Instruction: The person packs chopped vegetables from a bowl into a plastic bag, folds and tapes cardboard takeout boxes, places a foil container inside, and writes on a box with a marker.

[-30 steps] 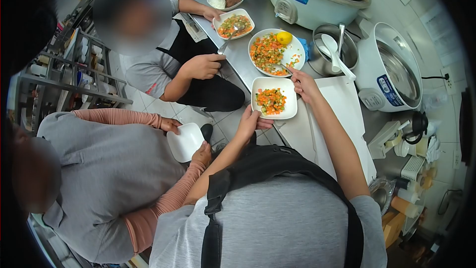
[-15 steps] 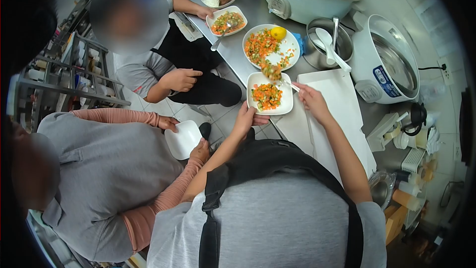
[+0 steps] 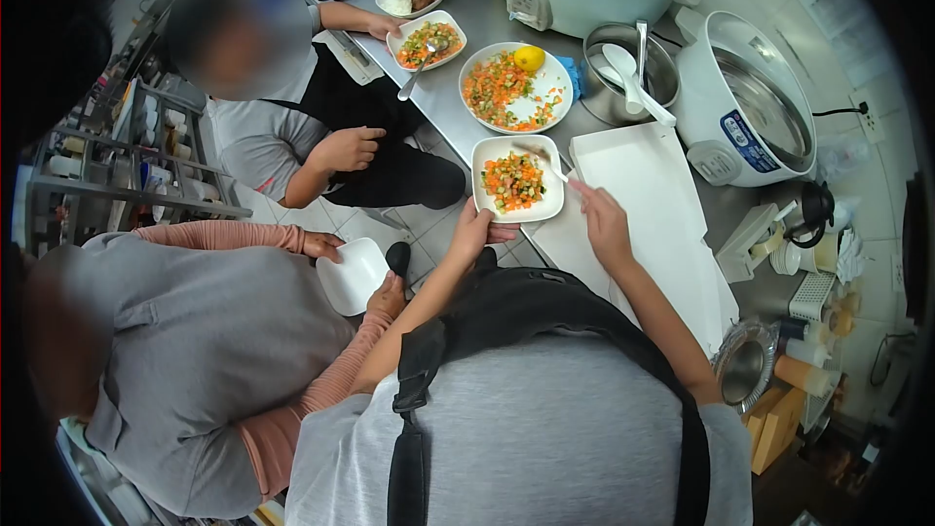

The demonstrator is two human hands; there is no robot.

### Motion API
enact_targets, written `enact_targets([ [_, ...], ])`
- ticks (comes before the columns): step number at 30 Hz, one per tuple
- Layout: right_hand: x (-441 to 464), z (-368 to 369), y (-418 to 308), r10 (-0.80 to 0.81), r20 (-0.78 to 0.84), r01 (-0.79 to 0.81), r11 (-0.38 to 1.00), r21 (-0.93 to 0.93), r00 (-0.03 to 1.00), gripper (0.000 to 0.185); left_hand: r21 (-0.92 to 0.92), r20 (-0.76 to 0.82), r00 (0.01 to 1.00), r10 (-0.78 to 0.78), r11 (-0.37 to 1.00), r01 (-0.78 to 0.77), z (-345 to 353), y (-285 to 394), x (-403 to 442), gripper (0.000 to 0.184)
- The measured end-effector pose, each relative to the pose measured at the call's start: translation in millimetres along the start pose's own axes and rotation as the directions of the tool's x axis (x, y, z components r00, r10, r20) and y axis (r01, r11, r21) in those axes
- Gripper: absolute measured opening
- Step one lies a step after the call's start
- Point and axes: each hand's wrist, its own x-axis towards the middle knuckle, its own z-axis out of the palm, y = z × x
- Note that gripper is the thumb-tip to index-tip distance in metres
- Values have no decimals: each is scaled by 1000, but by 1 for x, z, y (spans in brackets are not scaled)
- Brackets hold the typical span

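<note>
My left hand (image 3: 476, 228) is closed on the near left corner of a square white bowl (image 3: 553, 203), its fingers underneath. Diced orange and green vegetables (image 3: 513, 182) are heaped in the bowl. In my right hand (image 3: 601, 215) is the handle of a spoon (image 3: 556, 169), whose head rests over the vegetables at the bowl's far side. Just beyond stands a larger round white plate (image 3: 562, 95) with more of the diced mix and a yellow lemon (image 3: 529, 58).
One co-worker's hand (image 3: 386, 27) holds another bowl of diced vegetables (image 3: 430, 41) with a spoon. Nearer, a second person holds an empty white dish (image 3: 352, 275). White cardboard (image 3: 643, 185) lies at right. Behind are a metal pot (image 3: 609, 102) with utensils and rice cookers (image 3: 748, 97).
The spoon in my right hand has come down from the round plate's edge into the square bowl, and the food it carried is now in the bowl. The view has shifted slightly.
</note>
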Motion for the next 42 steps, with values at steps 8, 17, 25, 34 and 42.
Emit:
enact_targets([
  [8,93,18,3,56,53,-61,992,110,997,37,13,11,1000,-15,1000,15,-2,-3,2,40],
  [17,140,12,36,254,-27,-255,966,-33,967,29,17,-15,1000,-22,1000,22,2,2,-2,43],
  [25,157,58,62,442,204,-486,788,378,874,33,-118,-26,999,45,992,-48,4,7,-4,41],
  [34,120,18,43,491,289,-562,618,550,822,36,-14,-22,1000,20,1000,-21,2,14,-5,42],
  [42,22,-7,17,124,186,-173,945,277,975,38,9,-9,1000,19,1000,-19,-1,17,-4,40],
])
